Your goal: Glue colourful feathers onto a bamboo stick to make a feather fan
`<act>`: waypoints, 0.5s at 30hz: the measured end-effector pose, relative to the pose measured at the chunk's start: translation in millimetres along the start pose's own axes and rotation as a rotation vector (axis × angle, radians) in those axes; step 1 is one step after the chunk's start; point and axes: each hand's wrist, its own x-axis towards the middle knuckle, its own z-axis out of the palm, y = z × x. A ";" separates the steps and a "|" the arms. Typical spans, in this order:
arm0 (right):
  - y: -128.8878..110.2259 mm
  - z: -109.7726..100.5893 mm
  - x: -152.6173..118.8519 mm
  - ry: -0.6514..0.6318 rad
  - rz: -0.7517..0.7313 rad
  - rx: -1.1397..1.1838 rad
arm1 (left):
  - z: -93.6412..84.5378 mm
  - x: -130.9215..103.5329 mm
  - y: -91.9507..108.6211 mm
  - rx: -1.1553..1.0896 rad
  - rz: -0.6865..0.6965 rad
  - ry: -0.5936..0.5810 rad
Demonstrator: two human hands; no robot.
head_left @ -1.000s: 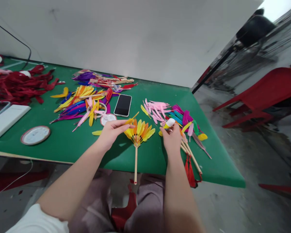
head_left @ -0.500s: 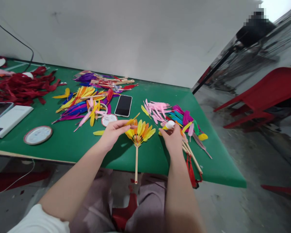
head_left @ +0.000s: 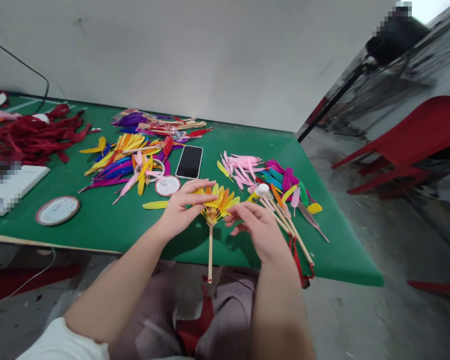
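A fan of yellow and orange feathers [head_left: 222, 201] on a pale wooden stick [head_left: 210, 252] lies at the table's front edge, the stick's end past the edge. My left hand [head_left: 183, 206] reaches over the fan's left side, fingers stretched out and covering some feathers. At the fan's right side is my right hand [head_left: 253, 222], its fingers curved and apart, with nothing in it. A yellow glue bottle with a white cap [head_left: 262, 190] lies behind my right hand, beside several wooden sticks [head_left: 298, 240] with red tassels.
Pink feathers [head_left: 243, 167] and mixed coloured feathers [head_left: 287, 180] lie behind on the right. A phone [head_left: 189, 162], a small round lid [head_left: 167, 185], a larger lid [head_left: 57, 210], bundled feathers [head_left: 116, 167] and dark red strips [head_left: 37, 135] are on the green table [head_left: 112, 225].
My right hand has let go of the glue bottle and moved left to the fan. My left hand has moved right over the fan, and the orange feather it held no longer shows between its fingers.
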 end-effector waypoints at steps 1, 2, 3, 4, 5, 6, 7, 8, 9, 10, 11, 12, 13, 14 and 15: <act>2.7 4.8 2.0 -0.070 0.054 0.049 | 0.1 0.1 1.1 0.038 0.036 -0.014; 5.0 7.9 3.3 -0.117 0.091 0.093 | 0.1 0.2 2.0 0.073 0.069 -0.029; 6.8 9.4 3.9 -0.150 0.116 0.128 | 0.0 0.3 2.6 0.102 0.100 -0.043; 8.0 9.6 3.9 -0.177 0.131 0.153 | -0.1 0.4 3.1 0.128 0.125 -0.058; 8.9 9.0 3.6 -0.202 0.138 0.166 | -0.2 0.5 3.6 0.148 0.144 -0.073; 9.4 8.0 3.0 -0.229 0.141 0.170 | -0.3 0.6 4.0 0.165 0.159 -0.087; 9.9 7.0 2.6 -0.256 0.144 0.165 | -0.3 0.8 4.4 0.177 0.170 -0.098; 10.4 6.3 2.3 -0.279 0.150 0.158 | -0.1 1.0 4.9 0.185 0.178 -0.109; 11.1 6.0 2.3 -0.296 0.155 0.151 | 0.2 1.2 5.3 0.190 0.185 -0.121; 11.9 6.3 2.6 -0.303 0.158 0.147 | 0.8 1.3 5.8 0.194 0.195 -0.135; 12.8 7.0 3.0 -0.302 0.159 0.144 | 1.5 1.4 6.2 0.197 0.205 -0.149; 13.7 8.0 3.6 -0.298 0.155 0.140 | 2.4 1.3 6.6 0.201 0.214 -0.164; 14.6 9.1 4.2 -0.296 0.150 0.131 | 3.2 1.1 6.9 0.207 0.222 -0.179; 15.5 10.0 4.8 -0.293 0.142 0.120 | 3.9 0.8 7.2 0.215 0.223 -0.192; 16.2 10.7 5.6 -0.290 0.134 0.104 | 4.2 0.5 7.4 0.224 0.219 -0.194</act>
